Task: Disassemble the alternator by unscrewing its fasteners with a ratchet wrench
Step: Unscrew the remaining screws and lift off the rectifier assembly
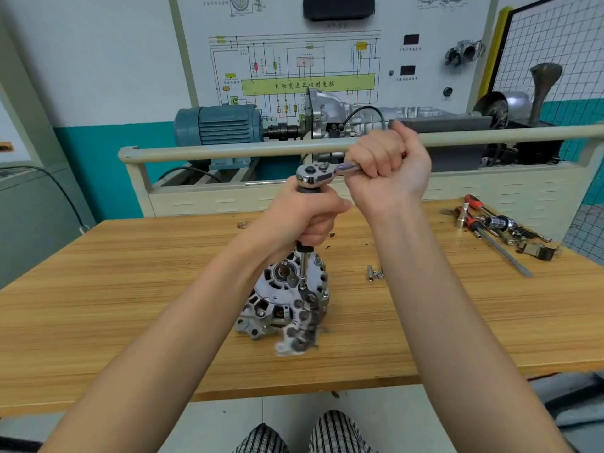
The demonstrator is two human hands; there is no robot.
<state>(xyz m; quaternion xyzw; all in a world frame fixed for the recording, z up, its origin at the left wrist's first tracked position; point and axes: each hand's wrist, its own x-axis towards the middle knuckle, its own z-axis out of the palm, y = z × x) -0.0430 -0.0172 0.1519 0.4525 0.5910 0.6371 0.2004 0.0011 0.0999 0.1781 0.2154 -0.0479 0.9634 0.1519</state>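
Ratchet wrench [313, 175] sits straight above alternator [287, 299] w/ extension vertical: left hand [304, 220] fingers grip extension, right hand [389, 168] fingers grip handle, out to the right.

Item: our own body, as seen from the head camera.

Left hand [305, 220]: bare; we see no glove, ring or watch on it. Left forearm: bare for all its visible length, no sleeve reaching into the picture.

Right hand [389, 168]: bare likewise, no glove, and nothing worn at the wrist. Right forearm: bare to the bottom edge of the picture, no cuff showing.

Legs: two knees at the bottom edge, clad in black-and-white checked cloth [340, 433], perhaps trousers or shorts; too little shows for us to tell which.
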